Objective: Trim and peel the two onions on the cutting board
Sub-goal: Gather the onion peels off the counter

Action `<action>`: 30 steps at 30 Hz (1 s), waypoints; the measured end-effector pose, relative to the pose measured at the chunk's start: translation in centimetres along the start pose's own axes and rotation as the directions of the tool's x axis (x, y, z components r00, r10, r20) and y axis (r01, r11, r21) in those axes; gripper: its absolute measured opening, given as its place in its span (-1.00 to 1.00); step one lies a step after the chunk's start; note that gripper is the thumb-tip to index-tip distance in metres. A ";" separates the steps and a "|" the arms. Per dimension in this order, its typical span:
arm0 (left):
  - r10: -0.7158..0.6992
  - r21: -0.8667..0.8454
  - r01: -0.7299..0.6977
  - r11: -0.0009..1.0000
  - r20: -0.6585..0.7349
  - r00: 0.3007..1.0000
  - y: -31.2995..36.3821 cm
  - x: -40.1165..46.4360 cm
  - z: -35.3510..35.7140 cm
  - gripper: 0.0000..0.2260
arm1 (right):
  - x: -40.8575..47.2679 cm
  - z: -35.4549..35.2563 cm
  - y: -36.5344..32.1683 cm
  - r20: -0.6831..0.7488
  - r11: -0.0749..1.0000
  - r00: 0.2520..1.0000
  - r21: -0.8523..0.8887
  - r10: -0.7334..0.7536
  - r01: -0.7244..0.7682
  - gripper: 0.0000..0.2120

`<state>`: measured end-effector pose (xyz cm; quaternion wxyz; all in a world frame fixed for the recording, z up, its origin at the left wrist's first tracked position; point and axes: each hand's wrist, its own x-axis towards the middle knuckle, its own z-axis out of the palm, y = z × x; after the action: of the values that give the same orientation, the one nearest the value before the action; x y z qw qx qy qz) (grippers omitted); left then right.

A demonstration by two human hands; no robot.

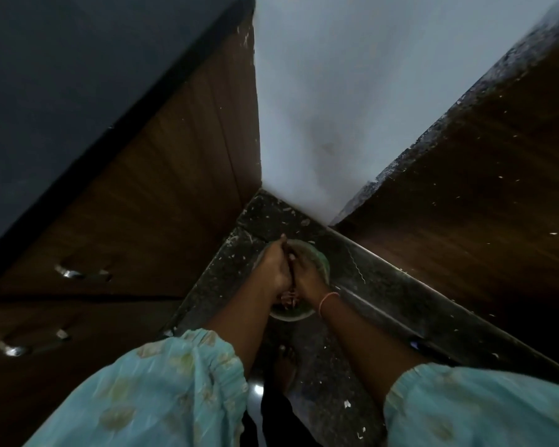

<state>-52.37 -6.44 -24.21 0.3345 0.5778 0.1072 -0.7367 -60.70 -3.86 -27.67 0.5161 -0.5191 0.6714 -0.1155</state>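
Both hands hang low over a round green bowl [291, 316] that stands on the dark speckled floor in a corner. My left hand [273, 267] and my right hand [308, 273] are pressed side by side, fingers curled downward. A thin dark strip shows between them; I cannot tell what it is. Reddish onion peel scraps [288, 300] show just under the wrists, inside the bowl. What the palms hold is hidden. No cutting board, knife or whole onion is in view.
Brown wooden cabinet doors with metal handles [68, 273] rise on the left, and another wooden panel [465, 195] stands on the right. A pale wall [320, 108] fills the corner. My bare foot [286, 366] stands near the bowl. Small scraps litter the floor.
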 end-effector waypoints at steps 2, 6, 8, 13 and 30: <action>0.018 0.033 -0.017 0.999 -0.033 0.999 -0.3 0.3 -0.4 -0.61 | 0.6 -0.2 0.4 -0.120 0.995 0.990 0.075 0.072 -0.064 -0.74; 0.166 0.137 -0.157 0.978 -0.060 0.984 -1.7 -0.5 -0.6 -0.84 | 0.6 -1.2 -0.3 -0.331 0.999 0.944 0.032 -0.006 0.017 -0.79; 0.230 0.191 -0.205 0.960 -0.117 0.966 -1.7 -0.5 -0.8 -0.84 | 0.8 -1.1 -0.5 -0.368 1.000 0.930 -0.026 -0.012 0.002 -0.83; 0.195 0.324 -0.151 0.934 -0.108 0.975 -2.7 4.0 -1.5 -0.63 | 0.5 -1.3 -0.3 -0.445 0.999 0.895 -0.050 -0.039 0.019 -0.79; 0.342 0.225 -0.413 0.882 0.298 0.891 14.0 -19.7 3.6 -0.58 | -6.5 -6.0 -26.6 -0.519 0.818 0.850 0.450 -0.086 0.358 -0.74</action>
<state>-44.39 -11.72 -1.73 0.3975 0.5320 -0.1573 -0.7309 -50.68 -12.39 -2.92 0.4403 -0.3881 0.6506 -0.4819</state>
